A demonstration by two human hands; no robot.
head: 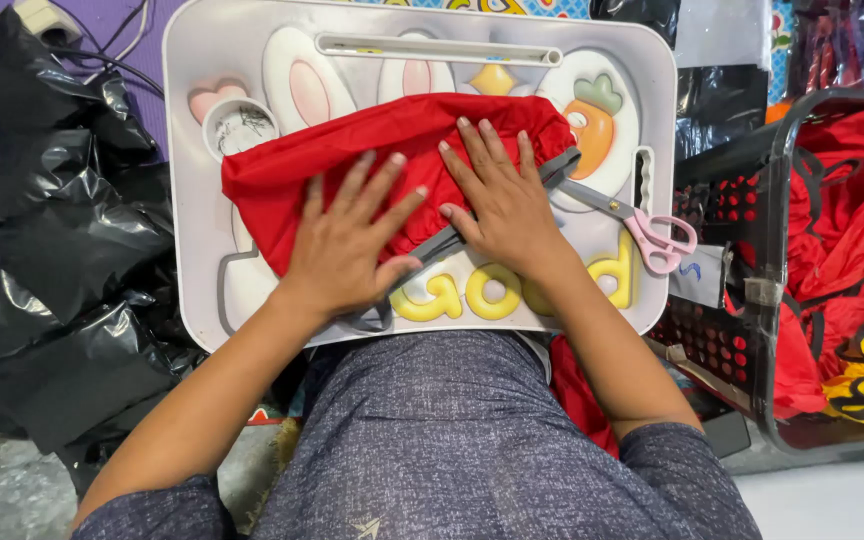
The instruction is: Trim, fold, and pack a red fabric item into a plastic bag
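White lap tray (202,260) | left hand (347,245), right hand (502,205): flat, fingers spread, pressing red fabric (282,180) | scissors (642,225) beside

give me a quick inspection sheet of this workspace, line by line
surface: white plastic lap tray with cartoon rabbit and carrot print, resting over the person's lap
job's things: folded red fabric piece with a grey strap lies flat on the tray
clutter: pink-handled scissors on the tray's right side, shut, apart from the fabric
hands: left hand and right hand both pressed flat, fingers spread, on the fabric
cables: dark cables at top left, beyond the tray
surroundings: crumpled black plastic bags on the left; black plastic basket holding more red fabric on the right
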